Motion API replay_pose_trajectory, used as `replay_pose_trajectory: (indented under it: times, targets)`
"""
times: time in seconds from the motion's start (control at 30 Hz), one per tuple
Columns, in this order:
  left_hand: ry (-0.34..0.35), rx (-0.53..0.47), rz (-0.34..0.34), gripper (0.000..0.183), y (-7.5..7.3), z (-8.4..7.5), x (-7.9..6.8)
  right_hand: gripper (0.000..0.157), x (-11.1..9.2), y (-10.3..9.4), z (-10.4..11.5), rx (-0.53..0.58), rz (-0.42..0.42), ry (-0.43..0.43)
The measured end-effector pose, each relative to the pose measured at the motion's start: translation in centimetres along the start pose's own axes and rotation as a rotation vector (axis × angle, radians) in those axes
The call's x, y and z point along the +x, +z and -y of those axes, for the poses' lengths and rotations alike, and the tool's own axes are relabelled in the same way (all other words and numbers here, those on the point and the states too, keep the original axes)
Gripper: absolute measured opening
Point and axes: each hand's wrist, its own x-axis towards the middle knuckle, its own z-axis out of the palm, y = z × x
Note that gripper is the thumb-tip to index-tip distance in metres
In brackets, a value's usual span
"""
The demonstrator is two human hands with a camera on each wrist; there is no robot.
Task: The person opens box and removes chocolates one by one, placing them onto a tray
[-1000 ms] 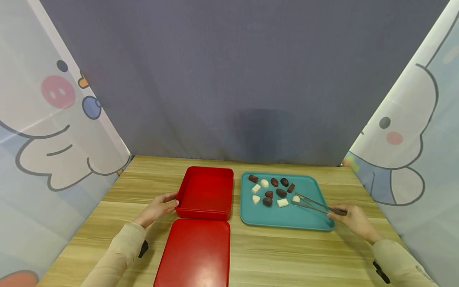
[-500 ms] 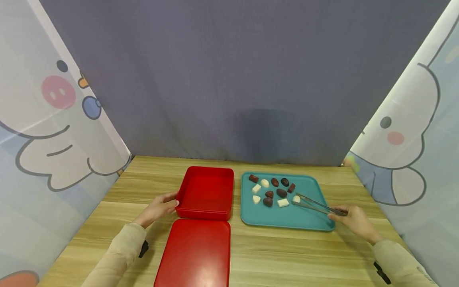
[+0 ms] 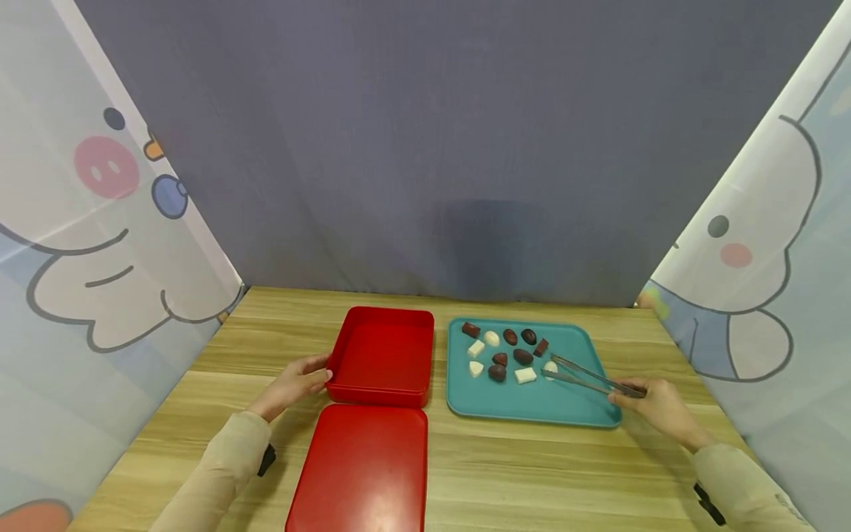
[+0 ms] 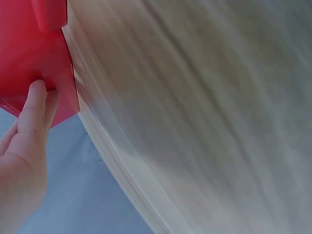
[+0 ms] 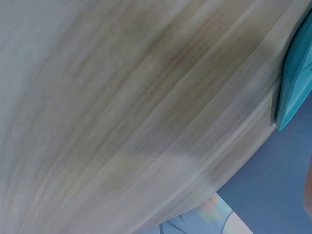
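My left hand [image 3: 290,386] rests its fingers against the near left corner of a red open box [image 3: 388,351]. In the left wrist view, straight fingertips touch the red side wall. My right hand [image 3: 658,410] holds metal tongs [image 3: 588,380] at their closed end, over the right side of a teal tray [image 3: 525,405]. The tongs' arms are spread, and their tips lie at a white round chocolate [image 3: 550,366]. Other chocolates stand to the left, such as a white bar [image 3: 525,375] and a dark oval one [image 3: 523,357]. Only the tray edge shows in the right wrist view.
A flat red lid [image 3: 372,462] lies in front of the box on the wooden table [image 3: 518,473]. A grey curtain [image 3: 425,148] hangs behind the table. Printed cartoon cloths [image 3: 100,258] flank both sides.
The tongs have shifted slightly, and their lower arm now overlaps the white round chocolate. My left hand stays against the box.
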Motion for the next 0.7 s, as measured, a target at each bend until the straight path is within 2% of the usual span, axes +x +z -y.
replay_pose_trajectory:
  times: [0.23,0.37,0.7]
  targets:
    - [0.012,0.001,0.003,0.062,-0.1,0.3,0.3,0.057,-0.1,0.0,0.1,0.009,-0.004,0.014]
    - [-0.005,-0.003,-0.006,0.062,-0.1,0.3,0.4,0.056,-0.3,-0.3,0.2,0.020,-0.002,0.023]
    - [0.001,-0.008,-0.001,0.061,-0.1,0.0,0.3,0.058,-0.7,-1.2,1.0,0.032,-0.066,0.041]
